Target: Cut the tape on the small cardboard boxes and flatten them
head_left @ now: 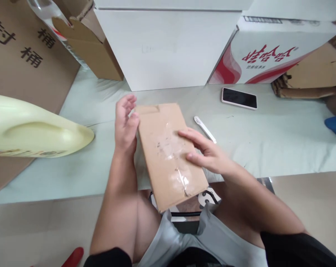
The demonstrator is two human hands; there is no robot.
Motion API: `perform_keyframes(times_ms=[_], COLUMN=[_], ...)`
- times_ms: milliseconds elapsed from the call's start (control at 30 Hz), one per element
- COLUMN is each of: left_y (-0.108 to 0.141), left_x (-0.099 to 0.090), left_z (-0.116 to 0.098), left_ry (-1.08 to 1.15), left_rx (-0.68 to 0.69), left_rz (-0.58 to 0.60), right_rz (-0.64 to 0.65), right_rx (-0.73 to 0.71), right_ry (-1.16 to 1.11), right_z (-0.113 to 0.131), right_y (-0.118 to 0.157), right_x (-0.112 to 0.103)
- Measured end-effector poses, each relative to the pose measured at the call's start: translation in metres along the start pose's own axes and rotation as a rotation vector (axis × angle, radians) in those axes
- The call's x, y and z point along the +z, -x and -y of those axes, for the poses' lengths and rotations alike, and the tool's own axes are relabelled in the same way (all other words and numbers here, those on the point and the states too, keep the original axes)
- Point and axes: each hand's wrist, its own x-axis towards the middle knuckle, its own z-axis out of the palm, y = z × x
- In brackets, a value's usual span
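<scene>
A flat brown cardboard box (168, 148) with clear tape across its top lies tilted at the table's front edge, its near end jutting out over my lap. My left hand (125, 124) is upright against the box's left side near the far corner, thumb at the edge and fingers loosely bent. On the right, my right hand (205, 150) rests on the box's top and right edge with its fingers apart. Just beyond that hand, a slim white cutter (204, 129) lies on the pale green cloth.
Behind stand a large white box (170, 48) and a red-and-white printed box (268, 55). A phone (239, 98) lies at the right. At the left are a pale yellow bottle (39, 128), an open brown carton (92, 48) and a big cardboard box (25, 63).
</scene>
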Motion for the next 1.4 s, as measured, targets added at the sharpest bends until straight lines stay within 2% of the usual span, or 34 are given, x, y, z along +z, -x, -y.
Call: perform_keyframes(times_ms=[67,167,233,300,400,467,533,633,700,800,900,967,1033,1133,1200,1267,1400], left_y=[0.0,0.002,0.002,0.002,0.001,0.001,0.002,0.005,0.006,0.007,0.007,0.007,0.008,0.008,0.008,0.007,0.007], left_x=[-0.002,-0.002,-0.001,0.001,0.007,0.011,0.014,0.017,0.017,0.015,0.015,0.015,0.016,0.016,0.016,0.017,0.02], left_z=[-0.002,-0.012,-0.021,-0.028,-0.035,-0.037,-0.037,-0.031,-0.026,-0.02,-0.018,-0.019,-0.02,-0.021,-0.021,-0.021,-0.022], left_ry=[0.072,0.077,0.084,0.101,0.113,0.095,0.06,0.038,0.035,0.014,-0.004,-0.015,-0.022,-0.022,-0.02,-0.026,-0.033], left_rx=[0.025,-0.049,-0.11,-0.164,-0.196,-0.201,-0.218,-0.195,-0.148,-0.127,-0.129,-0.123,-0.121,-0.133,-0.147,-0.15,-0.14], left_rz=[-0.001,0.007,-0.011,-0.034,-0.081,-0.118,-0.147,-0.146,-0.118,-0.067,-0.052,-0.059,-0.061,-0.047,-0.04,-0.04,-0.064], right_rz=[0.057,0.058,0.022,-0.073,-0.276,-0.344,-0.331,-0.243,-0.196,-0.186,-0.235,-0.327,-0.475,-0.632,-0.638,-0.608,-0.502], right_rx=[-0.062,-0.133,-0.15,-0.114,0.076,0.248,0.41,0.587,0.655,0.681,0.644,0.593,0.498,0.21,0.011,-0.13,-0.201], right_ry=[0.026,0.062,0.069,0.13,0.435,0.697,0.899,1.056,1.081,1.074,1.058,0.939,0.663,0.163,-0.028,-0.118,-0.18], right_z=[0.001,-0.002,-0.005,-0.008,-0.009,-0.011,-0.015,-0.02,-0.022,-0.025,-0.029,-0.029,-0.023,0.003,0.026,0.047,0.072], right_y=[0.002,0.005,0.006,0.005,0.0,-0.003,-0.006,-0.009,-0.011,-0.015,-0.018,-0.017,-0.014,-0.004,0.005,0.013,0.025], right_x=[0.003,0.005,0.002,-0.003,-0.015,-0.025,-0.032,-0.039,-0.041,-0.043,-0.048,-0.052,-0.055,-0.05,-0.041,-0.03,-0.009])
